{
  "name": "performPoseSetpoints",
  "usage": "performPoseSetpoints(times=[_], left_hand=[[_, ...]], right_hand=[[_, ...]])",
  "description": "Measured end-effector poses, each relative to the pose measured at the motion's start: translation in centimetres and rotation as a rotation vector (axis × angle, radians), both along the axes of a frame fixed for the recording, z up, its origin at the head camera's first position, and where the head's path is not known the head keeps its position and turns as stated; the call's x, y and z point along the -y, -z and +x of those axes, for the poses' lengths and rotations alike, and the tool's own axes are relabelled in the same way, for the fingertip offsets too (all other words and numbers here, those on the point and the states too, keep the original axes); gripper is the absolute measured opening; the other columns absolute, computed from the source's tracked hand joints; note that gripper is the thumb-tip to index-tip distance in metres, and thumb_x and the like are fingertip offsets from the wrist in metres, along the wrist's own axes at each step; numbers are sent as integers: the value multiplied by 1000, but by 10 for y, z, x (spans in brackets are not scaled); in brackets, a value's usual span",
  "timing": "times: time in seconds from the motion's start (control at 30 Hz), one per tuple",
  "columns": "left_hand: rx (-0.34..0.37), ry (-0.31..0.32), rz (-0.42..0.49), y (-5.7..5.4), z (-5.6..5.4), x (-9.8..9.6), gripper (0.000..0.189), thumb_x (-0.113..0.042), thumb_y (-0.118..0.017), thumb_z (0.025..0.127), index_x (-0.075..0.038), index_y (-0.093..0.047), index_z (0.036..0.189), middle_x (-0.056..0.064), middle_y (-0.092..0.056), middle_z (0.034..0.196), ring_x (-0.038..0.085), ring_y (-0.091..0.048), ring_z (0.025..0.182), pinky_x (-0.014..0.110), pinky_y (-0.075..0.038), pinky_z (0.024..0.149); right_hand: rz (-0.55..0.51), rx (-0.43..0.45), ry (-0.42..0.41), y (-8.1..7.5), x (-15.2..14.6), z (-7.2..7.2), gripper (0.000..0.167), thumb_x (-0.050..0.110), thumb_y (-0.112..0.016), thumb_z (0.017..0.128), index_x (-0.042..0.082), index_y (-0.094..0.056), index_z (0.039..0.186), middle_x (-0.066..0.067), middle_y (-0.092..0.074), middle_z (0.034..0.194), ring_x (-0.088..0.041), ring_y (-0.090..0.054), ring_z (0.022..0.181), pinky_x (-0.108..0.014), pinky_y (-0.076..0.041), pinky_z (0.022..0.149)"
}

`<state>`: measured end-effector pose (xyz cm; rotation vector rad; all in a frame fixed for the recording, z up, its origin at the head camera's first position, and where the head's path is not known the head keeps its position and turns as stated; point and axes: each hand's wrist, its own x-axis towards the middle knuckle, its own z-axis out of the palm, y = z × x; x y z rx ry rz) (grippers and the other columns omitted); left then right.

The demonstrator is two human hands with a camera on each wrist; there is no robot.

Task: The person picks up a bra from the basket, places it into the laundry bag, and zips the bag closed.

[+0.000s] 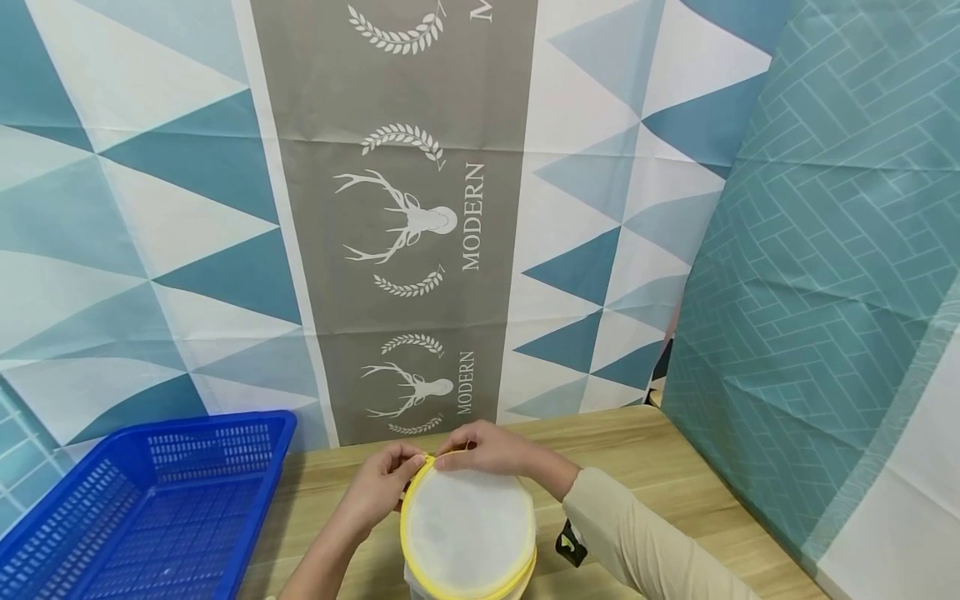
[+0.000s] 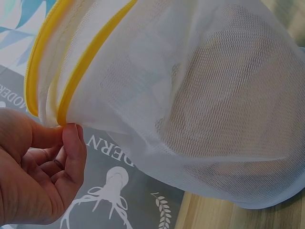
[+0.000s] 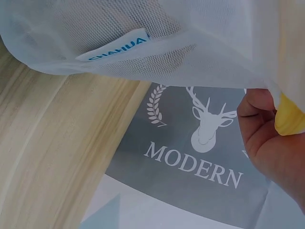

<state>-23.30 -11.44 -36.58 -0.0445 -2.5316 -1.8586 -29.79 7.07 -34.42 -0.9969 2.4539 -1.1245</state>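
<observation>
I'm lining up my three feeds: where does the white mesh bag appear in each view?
Head: white mesh bag at bottom centre, its far edge gripped by the left hand and right hand.
Left wrist: the bag fills most of the top and right.
Right wrist: the bag runs across the top.
Shared landmark: the grey panel with white deer print.

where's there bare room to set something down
The table is bare between the right sleeve and teal cloth, and in a strip between the blue basket and left forearm. The middle is crowded: left hand, right hand, mesh bag, black object.
</observation>
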Motion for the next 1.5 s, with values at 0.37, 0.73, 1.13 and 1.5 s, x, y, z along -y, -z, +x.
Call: performPoseSetpoints(times=[0.37, 0.73, 1.13, 1.5], left_hand=[[2, 11, 0, 1, 0, 0, 19, -16, -51, 97, -2, -60, 106, 7, -61, 84, 16, -60, 68, 32, -53, 55], [-26, -9, -7, 4, 1, 1, 18, -14, -52, 96, -1, -61, 104, 6, -60, 79, 15, -55, 61, 26, -46, 48], [-25, -2, -2, 5, 3, 1, 20, -15, -51, 96, 0, -60, 106, 7, -60, 81, 15, -56, 63, 26, -48, 50], [-28, -5, 3, 6, 3, 1, 20, -14, -50, 97, 0, -60, 106, 7, -61, 83, 16, -59, 63, 30, -51, 52]], right_hand=[[4, 0, -31, 1, 1, 1, 19, 26, -61, 91, 14, -72, 102, 1, -70, 100, 0, -59, 81, -18, -49, 72], [-58, 34, -41, 3, -1, 3, 22, 22, -58, 93, 8, -71, 103, -5, -69, 98, -1, -58, 72, -18, -50, 62], [-83, 57, -2, 5, -3, 3, 20, 21, -59, 93, 7, -72, 100, -4, -68, 94, -3, -58, 67, -19, -50, 58], [-103, 77, 14, 6, -5, 2, 22, 22, -59, 92, 7, -72, 102, -7, -69, 94, -4, -59, 67, -20, -50, 58]])
